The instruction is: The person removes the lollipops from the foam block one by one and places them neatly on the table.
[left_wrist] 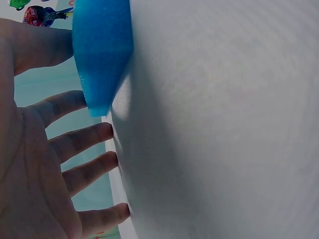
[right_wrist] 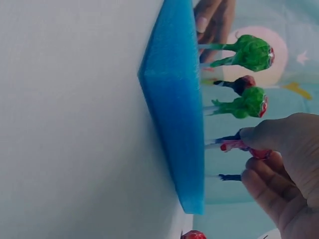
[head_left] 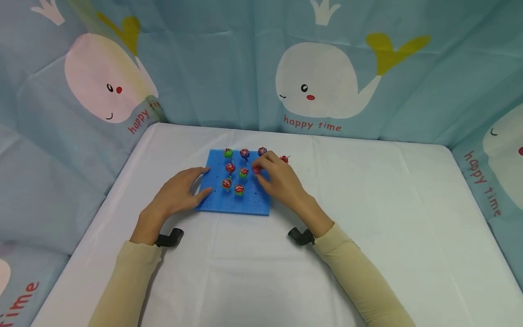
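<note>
A blue foam board [head_left: 253, 206] lies flat with several wrapped lollipops standing in it on their sticks. My right hand [head_left: 283, 179] pinches a pink-red lollipop [right_wrist: 260, 153] between thumb and fingers at the board's right side, its stick reaching down to the foam surface. Beside it in the right wrist view stand lollipops in green wrappers [right_wrist: 252, 102]. At the board's left edge rests my left hand [head_left: 175, 190], fingers spread and loosely straight. In the left wrist view its thumb [left_wrist: 47, 47] touches the foam's top edge and the index finger meets its side.
Another red lollipop [head_left: 283, 159] lies on the white tablecloth [head_left: 367, 218] just past the board's right edge, partly behind the right hand. A blue curtain [head_left: 212, 68] printed with whales encloses the table at the back and sides. Small holes dot the foam.
</note>
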`<state>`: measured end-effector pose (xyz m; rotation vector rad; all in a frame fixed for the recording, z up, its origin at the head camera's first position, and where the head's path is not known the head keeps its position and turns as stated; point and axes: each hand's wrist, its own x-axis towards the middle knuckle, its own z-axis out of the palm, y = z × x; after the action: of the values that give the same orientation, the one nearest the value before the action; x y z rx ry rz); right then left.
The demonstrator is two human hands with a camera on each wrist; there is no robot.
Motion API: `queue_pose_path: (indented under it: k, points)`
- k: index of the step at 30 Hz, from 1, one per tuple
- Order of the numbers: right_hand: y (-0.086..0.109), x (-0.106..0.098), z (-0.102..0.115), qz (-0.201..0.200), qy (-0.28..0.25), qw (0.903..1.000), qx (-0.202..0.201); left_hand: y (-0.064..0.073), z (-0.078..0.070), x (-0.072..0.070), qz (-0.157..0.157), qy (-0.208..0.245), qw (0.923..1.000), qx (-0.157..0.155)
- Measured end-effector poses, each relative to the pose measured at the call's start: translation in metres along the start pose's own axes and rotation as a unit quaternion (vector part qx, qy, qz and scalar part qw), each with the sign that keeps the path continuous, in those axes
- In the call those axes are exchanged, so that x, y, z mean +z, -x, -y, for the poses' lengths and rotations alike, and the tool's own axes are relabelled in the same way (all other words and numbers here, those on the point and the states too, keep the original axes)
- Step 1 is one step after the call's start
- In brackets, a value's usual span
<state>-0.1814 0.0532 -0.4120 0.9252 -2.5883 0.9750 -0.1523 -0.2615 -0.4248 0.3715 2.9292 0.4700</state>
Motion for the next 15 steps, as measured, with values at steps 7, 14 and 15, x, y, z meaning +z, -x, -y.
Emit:
queue_pose_path:
  k: [7,14,15]
  points:
    - [-0.003,-0.007,0.002,-0.041,0.003,0.9986,-0.032,0.001,0.001,-0.003,-0.001,0.002,1.0000,-0.004]
    - [-0.003,-0.025,0.003,-0.073,-0.023,0.9968,-0.022,0.001,-0.001,-0.001,0.001,0.006,0.9999,-0.010]
    - [-0.003,-0.028,0.003,-0.074,-0.024,0.9968,-0.018,0.001,-0.001,-0.001,0.001,0.007,0.9999,-0.011]
